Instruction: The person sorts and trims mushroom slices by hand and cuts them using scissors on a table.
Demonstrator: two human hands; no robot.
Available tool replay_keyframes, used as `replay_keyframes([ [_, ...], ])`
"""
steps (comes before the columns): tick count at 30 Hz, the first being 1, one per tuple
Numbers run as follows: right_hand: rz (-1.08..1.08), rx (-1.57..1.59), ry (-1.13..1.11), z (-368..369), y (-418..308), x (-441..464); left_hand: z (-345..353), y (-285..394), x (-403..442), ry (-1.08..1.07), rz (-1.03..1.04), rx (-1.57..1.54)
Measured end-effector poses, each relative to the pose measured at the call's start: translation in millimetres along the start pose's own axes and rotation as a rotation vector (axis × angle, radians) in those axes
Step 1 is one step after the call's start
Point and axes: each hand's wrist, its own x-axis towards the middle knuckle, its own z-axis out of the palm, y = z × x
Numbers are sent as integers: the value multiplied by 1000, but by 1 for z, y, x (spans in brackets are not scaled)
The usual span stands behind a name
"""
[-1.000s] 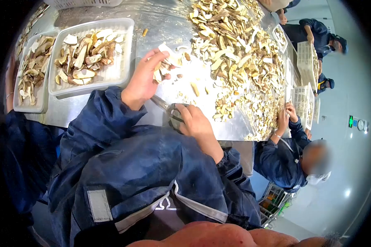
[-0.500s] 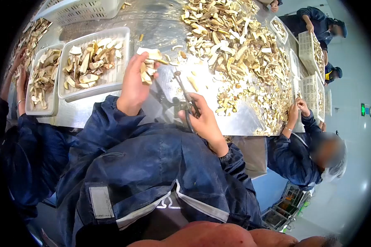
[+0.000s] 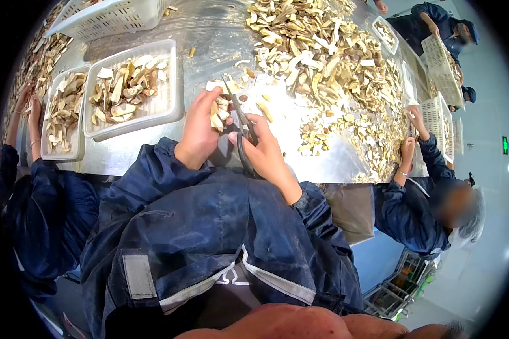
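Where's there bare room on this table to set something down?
Mostly bare steel shows between the larger tray and the mushroom pile. A second patch lies between the right hand and the small scraps. Crowded: the pile itself, and beyond the scissors, where loose pieces lie.

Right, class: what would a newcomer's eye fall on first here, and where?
Probably the big heap of pale and brown slices on the metal table, upper right of centre. Next, near the middle, the right hand holds dark scissors close to the left hand, which grips several pale pieces.
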Motion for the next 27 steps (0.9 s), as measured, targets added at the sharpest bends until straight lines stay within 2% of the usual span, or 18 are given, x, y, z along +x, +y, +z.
replay_keyframes([
  [2,65,-97,-26,-2,-4,-1,-1,1,-2,-3,6,9],
  [5,-5,-193,-6,-2,-6,-3,-3,0,-2,4,13,20],
  [8,75,-295,-41,-4,-19,-5,-7,-1,-1,2,10,24],
  [14,52,-366,-19,-2,-16,-7,-10,0,-1,5,-18,29],
  [17,79,-303,-24,-2,-14,-9,-10,3,-4,15,-31,38],
  [21,30,-488,3,-9,-1,-10,-19,14,-6,-11,12,14],
  [24,-57,-632,5,-12,7,-14,-13,52,-13,-15,191,105],
  [27,-131,-791,-9,-16,4,-14,-18,98,-9,91,589,544],
])
